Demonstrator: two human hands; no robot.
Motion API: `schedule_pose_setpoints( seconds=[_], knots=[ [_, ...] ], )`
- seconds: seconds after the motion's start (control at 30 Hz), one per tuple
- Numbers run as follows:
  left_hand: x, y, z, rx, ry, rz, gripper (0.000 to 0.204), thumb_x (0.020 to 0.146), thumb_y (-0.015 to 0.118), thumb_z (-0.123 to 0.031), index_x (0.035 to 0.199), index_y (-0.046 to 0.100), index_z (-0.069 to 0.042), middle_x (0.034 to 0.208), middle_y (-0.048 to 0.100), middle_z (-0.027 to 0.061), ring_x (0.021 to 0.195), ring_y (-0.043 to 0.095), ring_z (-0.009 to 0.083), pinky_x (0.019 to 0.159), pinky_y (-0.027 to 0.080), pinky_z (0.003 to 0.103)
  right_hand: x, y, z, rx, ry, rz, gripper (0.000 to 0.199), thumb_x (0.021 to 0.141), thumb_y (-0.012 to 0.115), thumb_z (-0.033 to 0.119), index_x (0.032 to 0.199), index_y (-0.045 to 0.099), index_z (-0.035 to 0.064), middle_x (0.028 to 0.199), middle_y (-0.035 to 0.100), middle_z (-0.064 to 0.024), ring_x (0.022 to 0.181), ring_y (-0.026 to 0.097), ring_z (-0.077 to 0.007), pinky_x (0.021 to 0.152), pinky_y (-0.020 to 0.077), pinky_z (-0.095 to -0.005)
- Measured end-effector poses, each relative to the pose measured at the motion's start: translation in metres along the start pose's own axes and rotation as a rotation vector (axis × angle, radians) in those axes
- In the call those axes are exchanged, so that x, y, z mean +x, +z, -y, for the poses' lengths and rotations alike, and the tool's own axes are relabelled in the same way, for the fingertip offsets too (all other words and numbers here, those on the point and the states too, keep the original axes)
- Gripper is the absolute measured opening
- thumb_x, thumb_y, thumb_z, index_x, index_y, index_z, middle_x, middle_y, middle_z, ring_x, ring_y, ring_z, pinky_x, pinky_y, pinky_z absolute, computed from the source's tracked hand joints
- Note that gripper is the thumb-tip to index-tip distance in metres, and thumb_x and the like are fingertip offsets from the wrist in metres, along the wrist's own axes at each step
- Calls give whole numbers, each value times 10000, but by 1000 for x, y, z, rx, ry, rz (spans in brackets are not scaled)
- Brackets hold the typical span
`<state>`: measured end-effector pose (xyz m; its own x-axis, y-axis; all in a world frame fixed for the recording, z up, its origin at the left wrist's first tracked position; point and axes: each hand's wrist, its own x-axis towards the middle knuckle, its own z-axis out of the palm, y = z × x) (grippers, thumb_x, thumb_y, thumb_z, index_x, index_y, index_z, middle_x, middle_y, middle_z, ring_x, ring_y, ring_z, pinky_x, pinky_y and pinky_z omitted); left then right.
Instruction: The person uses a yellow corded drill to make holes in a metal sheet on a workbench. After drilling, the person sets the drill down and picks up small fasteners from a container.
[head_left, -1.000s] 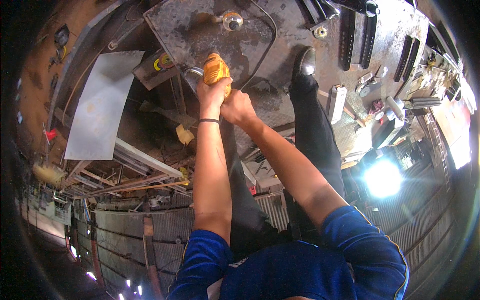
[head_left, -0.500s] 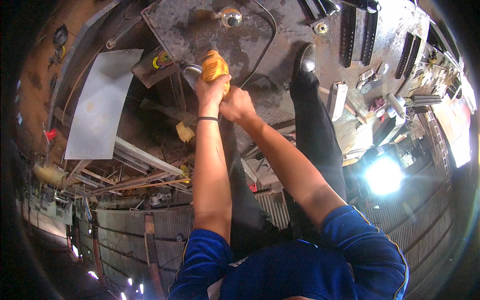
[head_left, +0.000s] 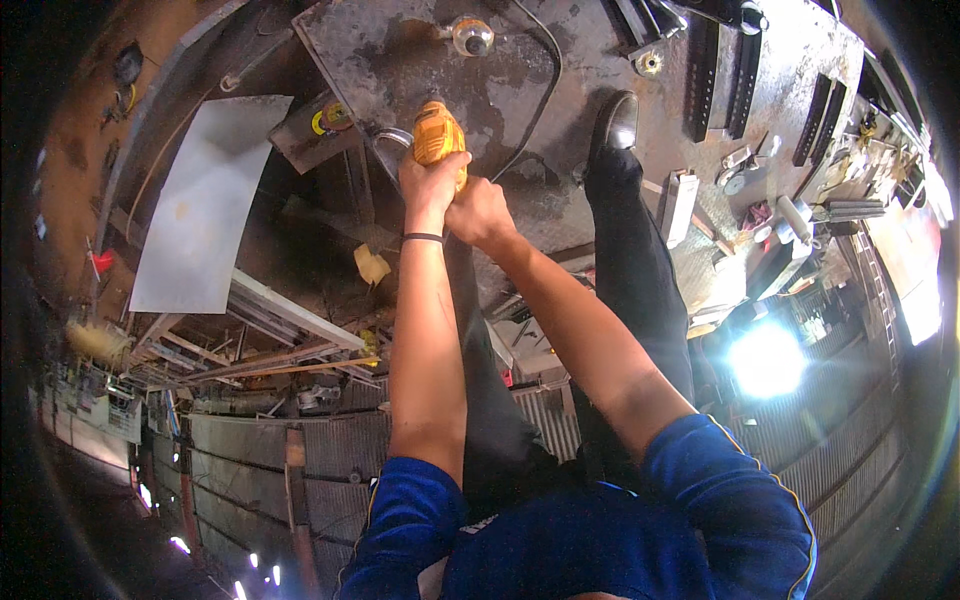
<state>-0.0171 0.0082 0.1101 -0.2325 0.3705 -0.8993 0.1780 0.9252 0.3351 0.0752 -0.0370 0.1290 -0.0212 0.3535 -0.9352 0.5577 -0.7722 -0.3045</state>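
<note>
A yellow power drill (head_left: 437, 132) points away from me, its front end down at the dark metal plate (head_left: 370, 60). My left hand (head_left: 428, 186) is closed around the rear of its body. Just to the right, my right hand (head_left: 482, 212) is closed in a fist against the drill's lower part; the handle is mostly hidden by both hands. The tip at the plate is too small to make out. A dark cable (head_left: 556, 75) curves across the plate toward my hands. Beyond the drill stands a clear bottle (head_left: 472, 38) with a dark cap.
My right shoe (head_left: 617, 118) rests on the plate. Perforated black metal bars (head_left: 702, 80) lie at the far right, near scattered tools and a white box-section piece (head_left: 681, 208). A pale sheet (head_left: 200, 210) lies left, above a metal frame (head_left: 290, 315). A yellow disc (head_left: 330, 119) sits near the plate's left edge.
The view has shifted slightly, so the scene sits a little farther right. Both hands stay closed on the drill, with no clear movement against the plate.
</note>
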Motion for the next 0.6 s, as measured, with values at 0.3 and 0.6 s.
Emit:
schedule_pose_setpoints(
  seconds=[0.3,0.6],
  knots=[
    [2,1,11,24,93,-3,472,676,866,-129,1062,654,40,972,708,115,829,694,212,764,566,365,-5,9,-4,96,14,-35,438,822,657,355,985,720,-47,1000,696,-323,998,676,-475,918,543,-525],
    [-2,2,2,8,43,12,467,683,862,-120,1064,653,50,971,704,124,820,687,208,733,566,362,1,11,-10,30,-2,2,447,845,634,373,1004,706,-39,979,689,-329,984,663,-493,886,541,-533]
  ],
)
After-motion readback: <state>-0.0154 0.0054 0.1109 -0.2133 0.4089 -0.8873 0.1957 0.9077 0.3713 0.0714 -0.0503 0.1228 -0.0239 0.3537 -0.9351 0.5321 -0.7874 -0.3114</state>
